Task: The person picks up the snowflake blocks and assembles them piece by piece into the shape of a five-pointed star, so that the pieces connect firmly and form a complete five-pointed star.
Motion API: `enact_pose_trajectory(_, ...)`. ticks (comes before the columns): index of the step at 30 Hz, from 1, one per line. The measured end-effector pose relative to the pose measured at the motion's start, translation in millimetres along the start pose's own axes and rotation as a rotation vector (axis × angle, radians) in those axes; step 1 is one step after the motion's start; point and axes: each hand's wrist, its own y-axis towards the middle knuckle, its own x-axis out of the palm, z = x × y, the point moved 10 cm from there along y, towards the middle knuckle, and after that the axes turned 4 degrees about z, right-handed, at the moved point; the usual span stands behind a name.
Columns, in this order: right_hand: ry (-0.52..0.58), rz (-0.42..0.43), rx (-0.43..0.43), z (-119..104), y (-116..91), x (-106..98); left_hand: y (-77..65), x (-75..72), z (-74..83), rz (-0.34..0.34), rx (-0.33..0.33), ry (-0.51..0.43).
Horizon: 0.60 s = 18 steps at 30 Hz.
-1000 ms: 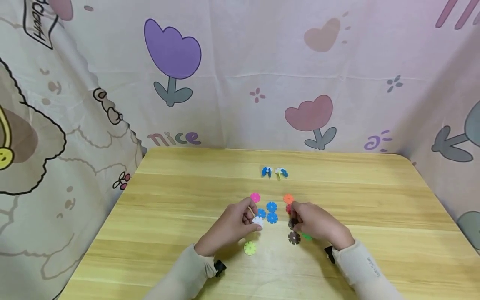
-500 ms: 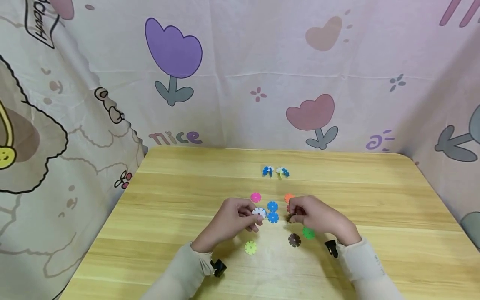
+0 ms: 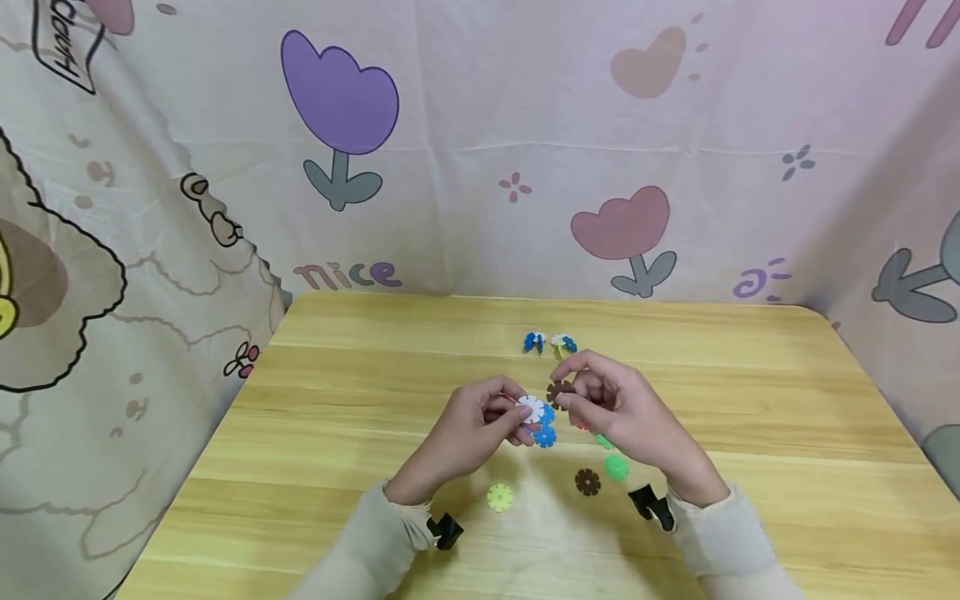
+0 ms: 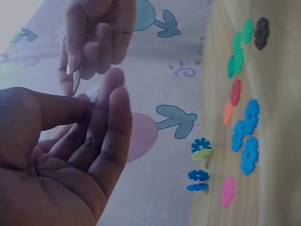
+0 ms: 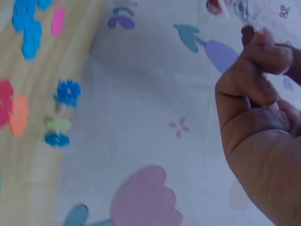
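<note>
In the head view my left hand [image 3: 480, 429] pinches a white notched plastic disc [image 3: 531, 408] between thumb and fingers. My right hand [image 3: 618, 404] holds a brown notched disc [image 3: 558, 394] by its edge, just right of the white one, with a small gap between them. Both discs are raised above the table; the left wrist view shows the right hand's disc edge-on and the white disc mostly covered by fingers. Beneath the left hand's fingertips lie blue discs [image 3: 544, 436]. Another brown disc [image 3: 588, 482] and a green disc [image 3: 617, 467] lie below the right hand.
Two small joined disc pieces, one blue and white [image 3: 534, 342], one with yellow [image 3: 564, 344], stand farther back on the wooden table [image 3: 337, 375]. A yellow-green disc [image 3: 499, 497] lies nearer. Pink [image 4: 228, 191], orange [image 4: 227, 112] and red [image 4: 236, 92] discs show in the left wrist view.
My right hand has lifted the brown disc off the table and brought it up and left towards the white disc. The left hand, still holding the white disc, has shifted slightly right and up.
</note>
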Motion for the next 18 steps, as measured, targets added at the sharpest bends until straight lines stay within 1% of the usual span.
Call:
enact_pose_trajectory(2, 0.047, 0.013, 0.046, 4, 0, 3, -1.7, -2.5, 0.4, 0.018, 0.004, 0.007)
enact_pose_trajectory(6, 0.077, 0.034, 0.108, 13, 2, 7, -2.8, -5.3, 1.5, 0.037, 0.027, 0.017)
enact_pose_trajectory(13, 0.127, 0.026, 0.142, 23, 3, 14, -2.9, -7.8, 4.3, 0.065, 0.092, 0.107)
enact_pose_trajectory(15, 0.136, 0.033, 0.146, 25, 3, 15, -3.1, -7.8, 5.2, 0.072, 0.096, 0.098)
enact_pose_trajectory(18, 0.157, 0.049, 0.135, 26, 2, 16, -3.8, -7.5, 5.4, 0.082, 0.093, 0.060)
